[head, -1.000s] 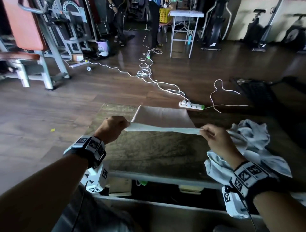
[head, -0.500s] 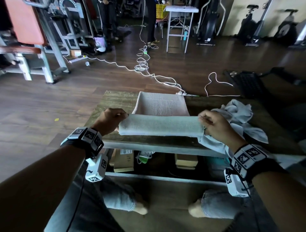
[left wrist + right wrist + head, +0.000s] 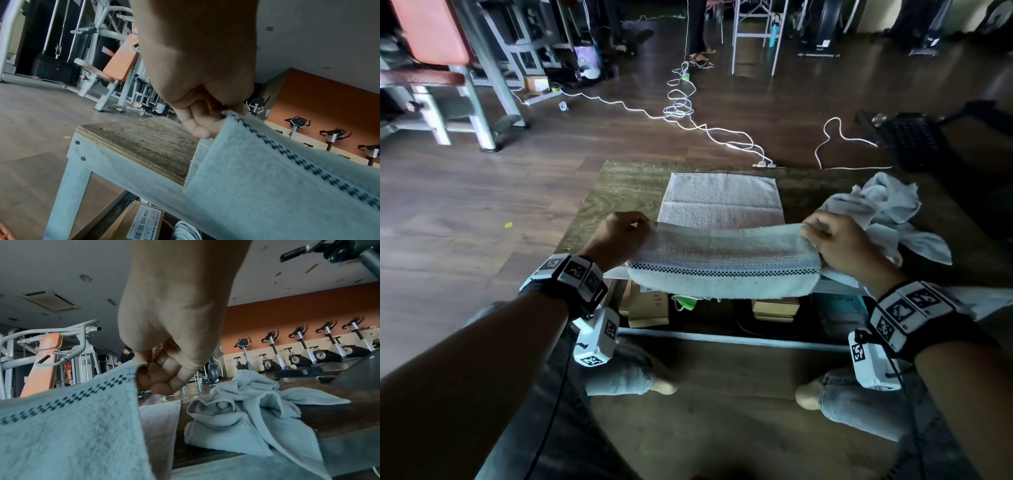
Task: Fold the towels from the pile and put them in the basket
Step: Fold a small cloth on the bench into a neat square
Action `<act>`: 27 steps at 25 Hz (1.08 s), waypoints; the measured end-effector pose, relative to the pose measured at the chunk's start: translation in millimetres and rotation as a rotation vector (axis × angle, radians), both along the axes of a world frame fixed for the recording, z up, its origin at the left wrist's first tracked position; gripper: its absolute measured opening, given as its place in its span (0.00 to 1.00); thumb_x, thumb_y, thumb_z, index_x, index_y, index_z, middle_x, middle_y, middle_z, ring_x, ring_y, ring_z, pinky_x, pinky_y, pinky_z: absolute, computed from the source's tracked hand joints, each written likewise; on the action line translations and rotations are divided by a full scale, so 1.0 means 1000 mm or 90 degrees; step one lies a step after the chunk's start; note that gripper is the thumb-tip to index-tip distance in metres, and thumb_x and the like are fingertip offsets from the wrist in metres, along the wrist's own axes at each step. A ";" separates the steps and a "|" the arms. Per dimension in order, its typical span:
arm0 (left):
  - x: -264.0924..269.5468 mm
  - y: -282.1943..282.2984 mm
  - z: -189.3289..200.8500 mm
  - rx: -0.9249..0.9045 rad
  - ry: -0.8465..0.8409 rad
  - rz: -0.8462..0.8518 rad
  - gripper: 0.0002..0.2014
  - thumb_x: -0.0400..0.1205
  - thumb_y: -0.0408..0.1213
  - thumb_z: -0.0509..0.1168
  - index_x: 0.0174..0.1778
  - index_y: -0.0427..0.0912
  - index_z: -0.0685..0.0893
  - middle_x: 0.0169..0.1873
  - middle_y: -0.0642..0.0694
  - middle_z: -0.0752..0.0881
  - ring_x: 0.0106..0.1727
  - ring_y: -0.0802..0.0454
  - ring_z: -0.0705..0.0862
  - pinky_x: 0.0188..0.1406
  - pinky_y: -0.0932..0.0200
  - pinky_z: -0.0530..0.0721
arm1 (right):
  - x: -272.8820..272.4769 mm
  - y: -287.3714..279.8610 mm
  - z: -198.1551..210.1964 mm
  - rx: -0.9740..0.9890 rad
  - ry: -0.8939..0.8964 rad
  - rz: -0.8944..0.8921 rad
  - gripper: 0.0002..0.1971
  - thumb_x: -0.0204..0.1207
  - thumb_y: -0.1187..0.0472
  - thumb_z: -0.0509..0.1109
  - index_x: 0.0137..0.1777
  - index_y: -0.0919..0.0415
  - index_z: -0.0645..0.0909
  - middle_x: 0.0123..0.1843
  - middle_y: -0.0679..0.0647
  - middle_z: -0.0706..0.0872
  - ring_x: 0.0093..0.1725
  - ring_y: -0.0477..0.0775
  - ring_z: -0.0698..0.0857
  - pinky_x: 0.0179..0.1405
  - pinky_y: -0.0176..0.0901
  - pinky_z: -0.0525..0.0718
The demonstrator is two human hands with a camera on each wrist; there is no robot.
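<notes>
A pale blue towel [image 3: 722,263] with a dark checked stripe is stretched between both hands over the near edge of the wooden table [image 3: 619,192]. My left hand [image 3: 619,236] pinches its left end [image 3: 228,113]. My right hand [image 3: 835,240] pinches its right end [image 3: 135,368]. The towel's far part lies flat on the table [image 3: 719,202], and its near flap hangs over the table's front edge. A crumpled pile of towels [image 3: 876,209] lies to the right of my right hand, also shown in the right wrist view [image 3: 246,410]. No basket is in view.
Cardboard boxes [image 3: 647,305] sit on the shelf under the table. White cables [image 3: 688,113] and a power strip [image 3: 763,165] lie on the wood floor beyond. Gym machines [image 3: 448,68] stand at the left, exercise bikes [image 3: 308,350] along the far wall. My knees are below the table.
Both hands have drawn the towel's edge toward me and lower; the striped near flap now hangs over the table's front edge, and the head view has tilted down.
</notes>
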State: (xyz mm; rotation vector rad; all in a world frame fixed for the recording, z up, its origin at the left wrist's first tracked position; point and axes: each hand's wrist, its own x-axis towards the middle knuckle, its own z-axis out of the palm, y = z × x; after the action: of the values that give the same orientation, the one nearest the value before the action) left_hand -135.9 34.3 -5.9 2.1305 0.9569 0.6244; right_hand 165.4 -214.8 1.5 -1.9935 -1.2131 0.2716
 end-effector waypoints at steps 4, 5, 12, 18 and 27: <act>0.038 0.035 -0.001 0.012 0.031 0.012 0.10 0.81 0.36 0.67 0.35 0.51 0.86 0.18 0.55 0.80 0.17 0.65 0.75 0.22 0.66 0.74 | 0.032 0.034 -0.006 -0.024 -0.026 -0.088 0.06 0.83 0.59 0.69 0.47 0.60 0.83 0.39 0.55 0.86 0.43 0.58 0.85 0.47 0.49 0.81; 0.051 0.048 0.001 0.000 0.040 0.002 0.10 0.82 0.34 0.66 0.36 0.49 0.87 0.19 0.54 0.81 0.18 0.60 0.79 0.21 0.64 0.78 | 0.044 0.046 -0.005 -0.035 -0.035 -0.104 0.05 0.82 0.58 0.69 0.46 0.59 0.83 0.39 0.54 0.86 0.42 0.57 0.85 0.46 0.48 0.80; 0.144 0.151 0.001 0.032 0.098 -0.002 0.06 0.80 0.30 0.66 0.40 0.42 0.86 0.30 0.39 0.86 0.28 0.46 0.84 0.30 0.52 0.88 | 0.123 0.149 -0.005 -0.100 -0.055 -0.141 0.06 0.81 0.57 0.71 0.43 0.56 0.82 0.37 0.56 0.89 0.36 0.57 0.88 0.40 0.44 0.84; 0.206 0.218 -0.019 0.119 0.145 0.053 0.06 0.79 0.42 0.71 0.41 0.43 0.88 0.31 0.42 0.86 0.37 0.44 0.87 0.42 0.58 0.82 | 0.171 0.227 -0.030 -0.175 -0.149 -0.186 0.11 0.81 0.57 0.70 0.40 0.62 0.85 0.37 0.57 0.89 0.39 0.56 0.86 0.40 0.44 0.82; 0.220 0.231 -0.077 0.174 0.187 -0.050 0.02 0.79 0.35 0.72 0.44 0.41 0.88 0.43 0.41 0.90 0.38 0.44 0.88 0.36 0.53 0.87 | 0.167 0.260 -0.085 -0.212 -0.133 -0.151 0.02 0.75 0.66 0.74 0.41 0.61 0.86 0.37 0.57 0.87 0.40 0.57 0.87 0.36 0.40 0.76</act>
State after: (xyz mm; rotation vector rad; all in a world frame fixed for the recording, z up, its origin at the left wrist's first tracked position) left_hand 84.5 264.8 -82.7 2.5414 0.9805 0.4291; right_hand 332.0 45.1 -83.9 -2.4825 -1.0962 0.1564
